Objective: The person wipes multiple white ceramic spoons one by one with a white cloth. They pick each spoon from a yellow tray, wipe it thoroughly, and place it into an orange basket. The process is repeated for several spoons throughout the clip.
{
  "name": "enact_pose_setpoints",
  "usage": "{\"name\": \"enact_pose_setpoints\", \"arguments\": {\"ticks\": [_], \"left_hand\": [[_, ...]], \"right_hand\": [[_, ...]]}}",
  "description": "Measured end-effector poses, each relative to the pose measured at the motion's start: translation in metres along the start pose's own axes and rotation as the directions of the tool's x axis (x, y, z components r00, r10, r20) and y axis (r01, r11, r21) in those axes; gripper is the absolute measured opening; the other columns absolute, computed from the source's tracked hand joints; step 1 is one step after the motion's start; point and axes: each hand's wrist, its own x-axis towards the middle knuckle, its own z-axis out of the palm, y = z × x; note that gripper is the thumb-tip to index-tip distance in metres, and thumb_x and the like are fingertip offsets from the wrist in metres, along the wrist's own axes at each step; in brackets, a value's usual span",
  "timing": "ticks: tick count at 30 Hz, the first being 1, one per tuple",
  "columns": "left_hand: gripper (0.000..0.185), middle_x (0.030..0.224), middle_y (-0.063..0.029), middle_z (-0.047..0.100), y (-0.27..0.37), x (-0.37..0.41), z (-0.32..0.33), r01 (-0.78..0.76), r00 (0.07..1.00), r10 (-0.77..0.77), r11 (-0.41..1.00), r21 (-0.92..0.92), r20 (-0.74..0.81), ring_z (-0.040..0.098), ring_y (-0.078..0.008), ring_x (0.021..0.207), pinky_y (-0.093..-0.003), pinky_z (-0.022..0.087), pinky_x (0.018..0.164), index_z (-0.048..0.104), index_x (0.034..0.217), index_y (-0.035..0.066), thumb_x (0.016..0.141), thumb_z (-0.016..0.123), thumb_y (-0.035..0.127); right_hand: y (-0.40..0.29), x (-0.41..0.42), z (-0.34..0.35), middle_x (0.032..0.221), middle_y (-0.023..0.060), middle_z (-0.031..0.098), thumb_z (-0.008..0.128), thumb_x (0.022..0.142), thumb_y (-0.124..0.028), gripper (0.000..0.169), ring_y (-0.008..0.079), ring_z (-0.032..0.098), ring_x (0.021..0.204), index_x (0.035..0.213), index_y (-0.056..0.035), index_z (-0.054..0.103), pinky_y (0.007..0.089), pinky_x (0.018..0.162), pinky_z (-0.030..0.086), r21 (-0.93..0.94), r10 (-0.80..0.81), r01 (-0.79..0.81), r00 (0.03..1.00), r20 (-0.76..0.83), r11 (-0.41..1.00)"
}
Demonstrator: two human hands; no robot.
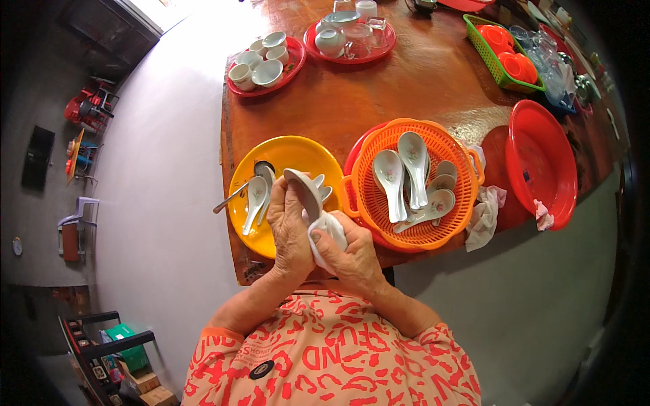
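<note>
My left hand (294,236) holds a white ceramic soup spoon (305,193) tilted up, its bowl turned edge-on. In my right hand (355,251) is a bunched white cloth (325,236), pressed against the spoon's lower part, which it hides. Beneath my left hand sits a yellow plate (299,144) with several ceramic spoons (257,193) and a dark metal ladle (263,167) whose handle juts over the rim. To the right, an orange plastic colander (370,218) holds several flower-patterned ceramic spoons (390,172). It stands on a red tray (350,165).
Crumpled tissues (485,218) lie right of the colander, beside a red basin (546,167). Farther back are a red tray (299,53) of cups, another red tray (388,43) with a teapot and glassware, and a green basket (485,53) of orange bowls. The wooden table's edge (231,238) runs down the left.
</note>
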Motion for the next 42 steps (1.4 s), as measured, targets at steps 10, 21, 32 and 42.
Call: {"name": "enact_pose_setpoints", "arguments": {"ticks": [10, 21, 32, 42], "left_hand": [[0.017, 0.079, 0.0032, 0.06, -0.006, 0.005, 0.01, -0.053, 0.973, -0.014, 0.958, 0.283, 0.229, 0.048, 0.0003, 0.064, -0.0145, 0.041, 0.057, 0.061, 0.105, 0.001, 0.095, 0.051, 0.012], [0.012, 0.076, 0.0042, 0.056, -0.025, 0.034, 0.044, -0.264, 0.907, 0.026, 0.812, 0.52, 0.42, 0.046, 0.0, 0.063, -0.0162, 0.038, 0.054, 0.059, 0.102, -0.002, 0.092, 0.056, 0.005], [0.025, 0.062, -0.0114, 0.063, -0.045, 0.056, 0.067, -0.393, 0.915, 0.046, 0.336, 0.856, 0.401, 0.061, -0.0314, 0.055, -0.0421, 0.044, 0.053, 0.048, 0.098, 0.005, 0.086, 0.062, 0.02], [0.029, 0.058, -0.0115, 0.06, -0.051, 0.061, 0.063, -0.502, 0.857, 0.053, 0.313, 0.806, 0.513, 0.063, -0.0303, 0.054, -0.0405, 0.046, 0.047, 0.052, 0.089, 0.006, 0.082, 0.068, 0.029]], "right_hand": [[-0.011, -0.03, -0.035, 0.077, 0.0029, 0.062, 0.063, 0.083, -0.017, 0.024, 0.0071, 0.056, 0.067, 0.095, 0.003, 0.062, 0.0245, 0.061, 0.047, 0.078, 0.258, -0.254, 0.965, -0.052, 0.964], [-0.01, -0.046, -0.065, 0.072, 0.0035, 0.062, 0.066, 0.081, -0.014, 0.019, 0.0078, 0.056, 0.063, 0.091, 0.0022, 0.065, 0.0242, 0.056, 0.047, -0.069, 0.085, -0.109, 0.953, -0.292, 0.992], [-0.024, -0.044, -0.085, 0.084, 0.0045, 0.066, 0.064, 0.084, -0.016, 0.025, 0.0077, 0.058, 0.07, 0.101, 0.0032, 0.065, 0.0214, 0.062, 0.047, 0.168, 0.251, -0.216, 0.941, -0.227, 0.962], [-0.025, -0.041, -0.083, 0.085, 0.0063, 0.067, 0.063, 0.083, -0.016, 0.027, 0.0096, 0.06, 0.07, 0.101, 0.004, 0.064, 0.0227, 0.063, 0.049, 0.087, 0.244, -0.234, 0.961, -0.131, 0.968]]}}
